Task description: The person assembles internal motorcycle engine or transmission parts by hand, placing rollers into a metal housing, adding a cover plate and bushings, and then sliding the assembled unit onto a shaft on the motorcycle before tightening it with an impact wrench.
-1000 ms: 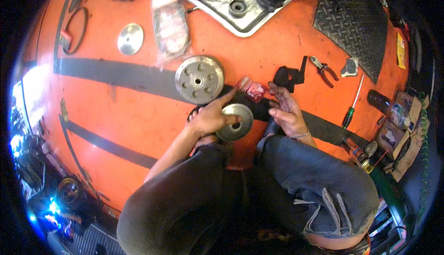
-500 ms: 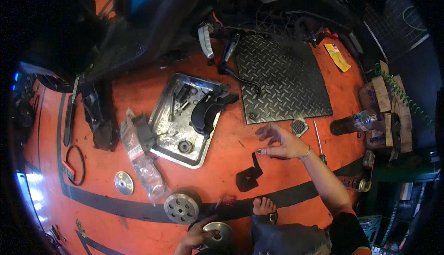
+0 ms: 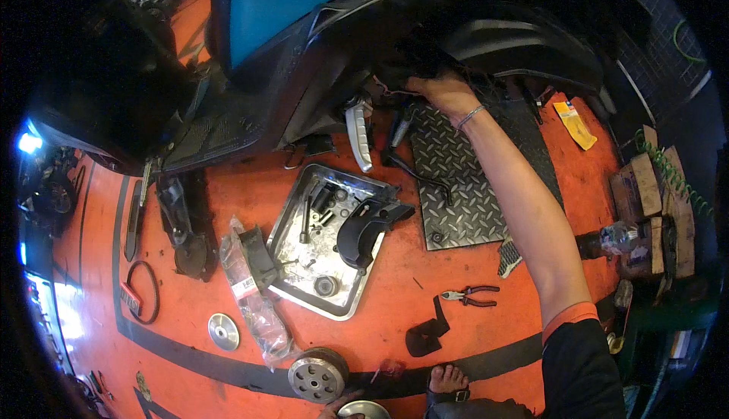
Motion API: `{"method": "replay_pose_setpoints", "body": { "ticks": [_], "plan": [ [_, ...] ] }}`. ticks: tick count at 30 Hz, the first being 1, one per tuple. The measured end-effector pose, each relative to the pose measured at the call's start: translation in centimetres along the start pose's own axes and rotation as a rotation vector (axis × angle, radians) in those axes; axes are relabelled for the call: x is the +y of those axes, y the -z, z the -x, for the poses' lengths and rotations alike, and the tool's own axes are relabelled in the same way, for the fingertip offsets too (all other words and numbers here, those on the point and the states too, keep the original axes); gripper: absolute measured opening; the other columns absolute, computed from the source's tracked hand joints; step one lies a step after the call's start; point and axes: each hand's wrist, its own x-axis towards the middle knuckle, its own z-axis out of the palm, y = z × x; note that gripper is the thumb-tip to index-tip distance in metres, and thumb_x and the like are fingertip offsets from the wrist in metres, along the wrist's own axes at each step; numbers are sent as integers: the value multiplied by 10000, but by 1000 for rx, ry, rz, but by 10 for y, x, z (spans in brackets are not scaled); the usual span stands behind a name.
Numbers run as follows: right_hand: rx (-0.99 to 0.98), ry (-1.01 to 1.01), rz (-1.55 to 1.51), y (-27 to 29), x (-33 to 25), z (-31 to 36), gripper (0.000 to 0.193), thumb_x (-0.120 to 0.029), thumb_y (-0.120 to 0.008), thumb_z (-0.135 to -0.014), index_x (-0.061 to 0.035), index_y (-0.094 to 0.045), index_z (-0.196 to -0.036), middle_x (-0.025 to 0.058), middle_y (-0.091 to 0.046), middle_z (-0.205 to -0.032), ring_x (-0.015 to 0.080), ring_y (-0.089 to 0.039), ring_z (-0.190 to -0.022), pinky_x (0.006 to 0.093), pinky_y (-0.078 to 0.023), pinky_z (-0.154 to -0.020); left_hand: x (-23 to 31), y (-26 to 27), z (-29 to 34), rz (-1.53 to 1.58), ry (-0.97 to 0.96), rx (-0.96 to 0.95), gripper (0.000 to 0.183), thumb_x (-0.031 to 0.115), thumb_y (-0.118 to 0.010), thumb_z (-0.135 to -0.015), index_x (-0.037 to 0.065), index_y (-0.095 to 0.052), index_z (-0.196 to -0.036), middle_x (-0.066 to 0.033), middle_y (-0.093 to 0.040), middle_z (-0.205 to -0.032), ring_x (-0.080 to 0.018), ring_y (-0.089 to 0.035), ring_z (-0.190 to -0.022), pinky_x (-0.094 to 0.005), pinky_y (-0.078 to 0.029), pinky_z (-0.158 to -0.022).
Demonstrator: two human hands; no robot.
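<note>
My right arm stretches up to the underside of a dark scooter [image 3: 296, 77]. There my right hand [image 3: 448, 96] reaches in among the dark parts, its fingers hidden in shadow. At the lower edge, largely cut off, my left hand [image 3: 336, 405] grips a shiny metal disc [image 3: 366, 409], thumb over its face. Just beyond it sits a round metal clutch drum [image 3: 317, 377] with holes. Pliers [image 3: 474, 296] with dark red handles lie on the orange floor beside a bent black strip [image 3: 427, 337].
A metal tray [image 3: 342, 314] holds a black curved cover [image 3: 364, 233], a socket and small parts. Left of it lie a plastic bag [image 3: 250, 290], a belt [image 3: 156, 297] and another disc [image 3: 223, 332]. A diamond-patterned mat [image 3: 463, 214] lies below the scooter, a kickstart lever [image 3: 425, 176] over it.
My right hand has gone from low over the floor up to the scooter's underside. Pliers now show near where it was. The view has tilted up, so my left hand shows less.
</note>
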Motion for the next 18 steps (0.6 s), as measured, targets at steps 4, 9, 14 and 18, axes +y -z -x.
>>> {"method": "replay_pose_setpoints", "body": {
  "ticks": [4,9,14,18],
  "plan": [
    [38,1,141,-1,-13,4,467,-342,-748,-804,26,-708,-1089,145,-701,-1083,215,-623,-967,341,-471,-883,0,0,3,12,-31,-5,624,96,-735,-832,36,-483,-1399,-123,-618,-1256,-228,-599,-1136,-364,-501,-965],
    [18,40,221,4,-23,8,543,-384,-758,-780,19,-688,-1136,184,-691,-1118,255,-639,-992,364,-473,-900,3,-2,4,9,-56,-13,648,114,-733,-824,37,-471,-1412,-130,-599,-1285,-239,-581,-1166,-371,-487,-985],
    [49,121,389,8,-1,6,628,-391,-767,-774,9,-629,-1238,207,-663,-1186,293,-624,-1089,349,-460,-959,2,-1,4,10,-83,-31,673,131,-731,-816,39,-459,-1425,-137,-580,-1315,-250,-563,-1197,-378,-472,-1005],
    [19,123,402,16,19,4,715,-557,-698,-793,-28,-631,-1268,237,-602,-1303,341,-577,-1213,372,-437,-1020,-4,4,8,13,-134,-45,694,145,-729,-810,40,-449,-1436,-143,-565,-1339,-259,-549,-1221,-384,-461,-1021]
  ]
}}
